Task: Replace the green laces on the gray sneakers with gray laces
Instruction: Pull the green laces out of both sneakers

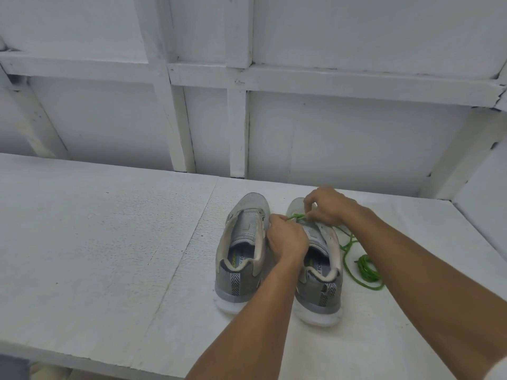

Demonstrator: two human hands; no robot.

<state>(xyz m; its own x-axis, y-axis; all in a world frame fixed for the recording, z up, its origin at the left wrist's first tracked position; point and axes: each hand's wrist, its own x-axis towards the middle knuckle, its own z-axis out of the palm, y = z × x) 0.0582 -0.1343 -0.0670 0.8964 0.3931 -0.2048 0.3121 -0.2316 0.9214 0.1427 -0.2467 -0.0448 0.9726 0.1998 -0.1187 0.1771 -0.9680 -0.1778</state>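
Two gray sneakers stand side by side on a white table, heels toward me. The left sneaker (241,250) has no lace in its eyelets. The right sneaker (321,272) still carries a green lace (297,216) near its toe. My left hand (286,238) pinches that lace over the right sneaker's tongue. My right hand (327,205) pinches the same lace just beyond, above the toe. A loose green lace (366,270) lies coiled on the table to the right of the right sneaker. No gray laces are in view.
The white table (109,242) reaches left and toward me, with its front edge low in the view. A white framed wall (238,119) rises right behind the sneakers. A white side panel (482,209) closes off the right end.
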